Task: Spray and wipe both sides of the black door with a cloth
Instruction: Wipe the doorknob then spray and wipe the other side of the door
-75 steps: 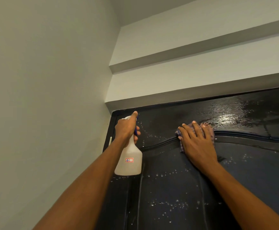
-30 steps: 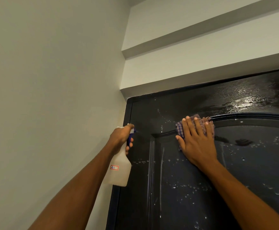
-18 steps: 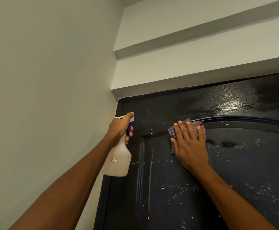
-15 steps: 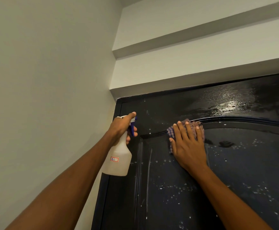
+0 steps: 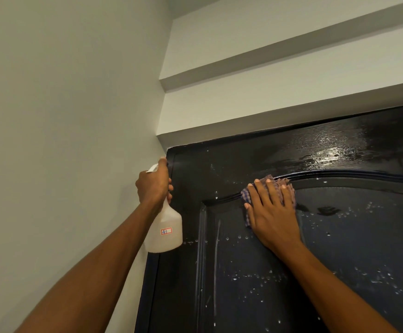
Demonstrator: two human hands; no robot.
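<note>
Cloth flat under right hand on black door; spray bottle in left hand grip.

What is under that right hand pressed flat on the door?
A checked cloth lies under the right hand, its edges showing past the fingertips and thumb side. The hand covers its middle and the black door beneath.

Cloth mostly hidden under right hand
</note>
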